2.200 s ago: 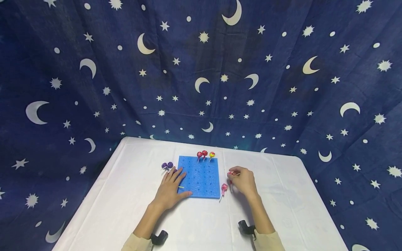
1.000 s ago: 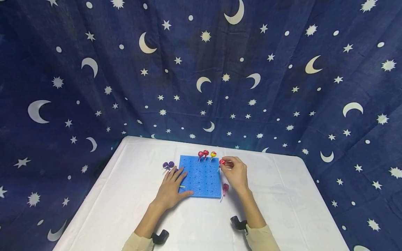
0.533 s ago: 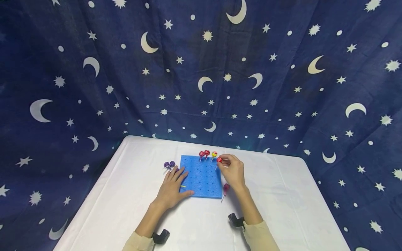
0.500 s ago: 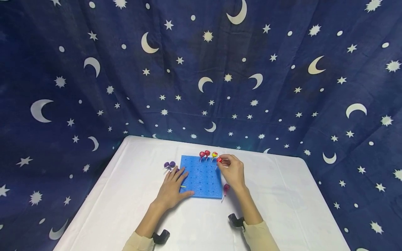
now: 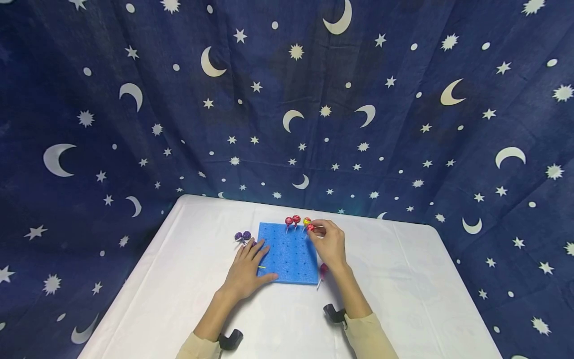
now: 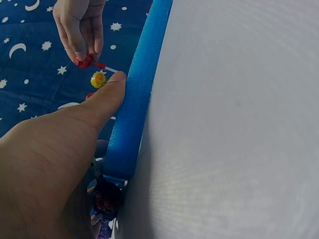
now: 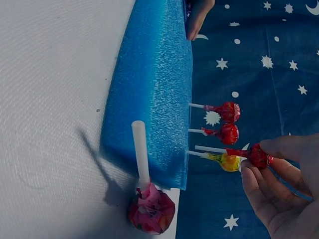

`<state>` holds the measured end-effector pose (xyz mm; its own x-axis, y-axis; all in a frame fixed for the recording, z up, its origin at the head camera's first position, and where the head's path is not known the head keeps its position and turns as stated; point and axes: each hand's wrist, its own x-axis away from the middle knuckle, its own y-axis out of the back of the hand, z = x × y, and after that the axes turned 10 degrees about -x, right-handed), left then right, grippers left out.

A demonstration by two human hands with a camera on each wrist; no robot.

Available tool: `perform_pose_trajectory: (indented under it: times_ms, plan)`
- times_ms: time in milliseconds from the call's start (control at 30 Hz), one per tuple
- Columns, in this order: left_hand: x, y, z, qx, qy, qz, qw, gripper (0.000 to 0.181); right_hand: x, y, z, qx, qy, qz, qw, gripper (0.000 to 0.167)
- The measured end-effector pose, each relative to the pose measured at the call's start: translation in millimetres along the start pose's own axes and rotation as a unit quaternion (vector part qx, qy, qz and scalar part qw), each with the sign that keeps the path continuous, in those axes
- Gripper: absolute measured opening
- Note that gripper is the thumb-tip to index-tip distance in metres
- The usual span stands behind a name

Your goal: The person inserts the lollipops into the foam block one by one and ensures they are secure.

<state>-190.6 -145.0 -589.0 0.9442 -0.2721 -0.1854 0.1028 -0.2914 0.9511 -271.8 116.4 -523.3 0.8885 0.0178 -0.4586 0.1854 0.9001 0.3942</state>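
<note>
My right hand (image 5: 331,244) pinches a red-wrapped lollipop (image 7: 259,155) by its head, over the far right corner of a blue foam board (image 5: 287,259). The white stick points toward the board; whether its tip touches cannot be told. Close beside it a yellow lollipop (image 7: 227,162) stands in the board, with two red lollipops (image 5: 289,220) upright to its left along the far edge. My left hand (image 5: 244,271) lies spread on the board's left side, fingers straight, thumb on the near edge. Rows of small holes dot the board.
Purple lollipops (image 5: 242,236) lie left of the board, partly behind the left fingers. A pink lollipop (image 7: 152,209) lies by the board's right edge. A short yellow stick (image 5: 261,267) shows beside the left hand. A white cloth covers the table (image 5: 403,299); a star-patterned curtain hangs behind.
My right hand has carried the red lollipop from the table on the right, leftward and away, to above the board's far right corner. The left hand has stayed in place.
</note>
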Motion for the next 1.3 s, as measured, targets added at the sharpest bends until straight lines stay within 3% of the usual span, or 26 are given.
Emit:
perform_pose_trajectory:
  times_ms: [900,1300]
  plan:
    - [0.3,-0.1,-0.2,-0.007,-0.001,-0.008,0.9999,0.092,-2.0,-11,-9,0.009,-0.03,0.023,0.9993,0.026]
    - [0.2,0.2,-0.4,-0.007,0.001,-0.005,1.0,0.093,-4.7,-13,-20,0.022,0.001,0.025,0.9994,0.023]
